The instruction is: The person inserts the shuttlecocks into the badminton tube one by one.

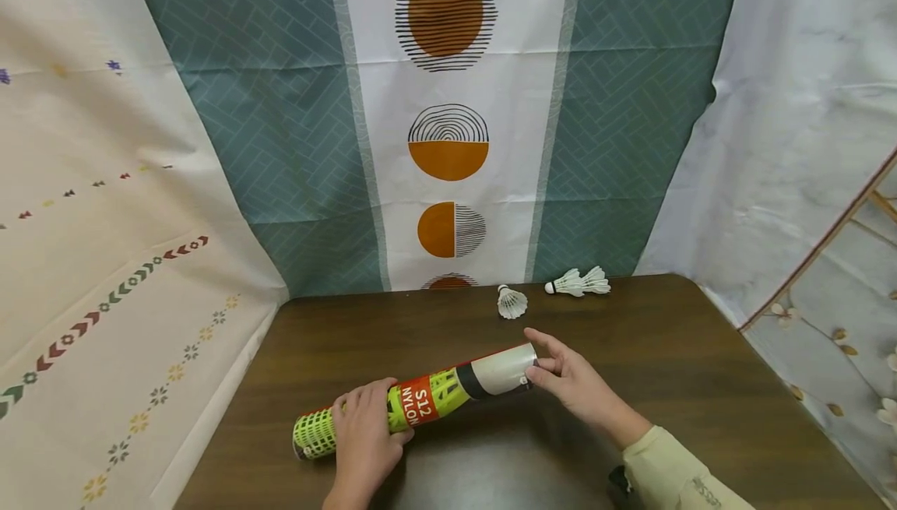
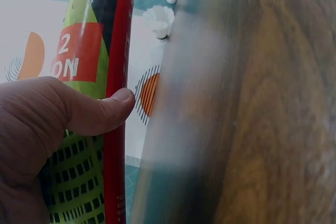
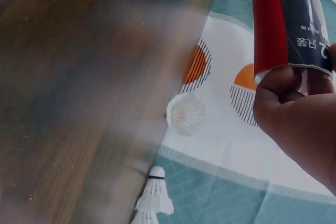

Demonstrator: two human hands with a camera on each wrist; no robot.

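Note:
A printed shuttlecock tube [image 1: 420, 401] in green, red and black, marked "S12 NYLON", is held tilted over the brown table, its right end higher. My left hand [image 1: 369, 432] grips it left of the middle. In the left wrist view the thumb [image 2: 102, 109] lies across the tube [image 2: 86, 51]. At the right end is my right hand [image 1: 578, 385], fingers around the mouth. The right wrist view shows bent fingers [image 3: 275, 85] at the rim of the tube [image 3: 302, 30], some reaching into the opening. What those fingertips touch inside is hidden.
One white shuttlecock [image 1: 511, 302] lies near the table's back edge. To its right are stacked shuttlecocks [image 1: 578, 283]. Behind the wooden table [image 1: 336, 339] hangs a patterned curtain [image 1: 448, 89]. A small dark object [image 1: 620, 481] is by the right sleeve.

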